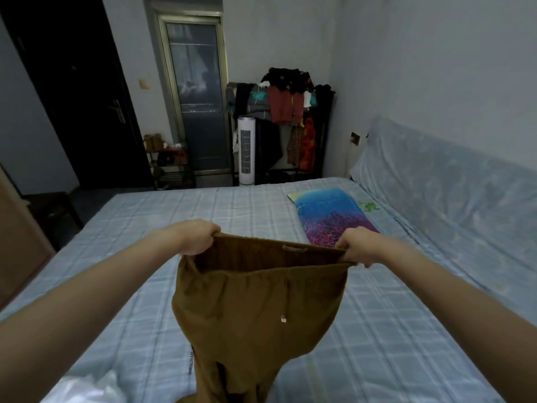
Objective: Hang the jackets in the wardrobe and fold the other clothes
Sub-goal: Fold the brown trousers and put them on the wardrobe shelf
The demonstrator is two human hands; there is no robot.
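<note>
A pair of brown trousers [250,315] with an elastic waistband hangs in the air above the bed [162,216]. My left hand [197,238] grips the waistband's left end. At the other end of the waistband, my right hand [353,247] grips the cloth. The waistband is stretched wide and open between both hands, and the legs drop down toward the bottom of the view. A small white tag shows on the front of the cloth.
A blue and purple pillow [331,216] lies on the bed at the right. A white garment [84,388] sits at the bottom left. Beyond the bed stand a clothes rack [290,112] full of garments, a white tower fan [247,149] and a glass door [197,94].
</note>
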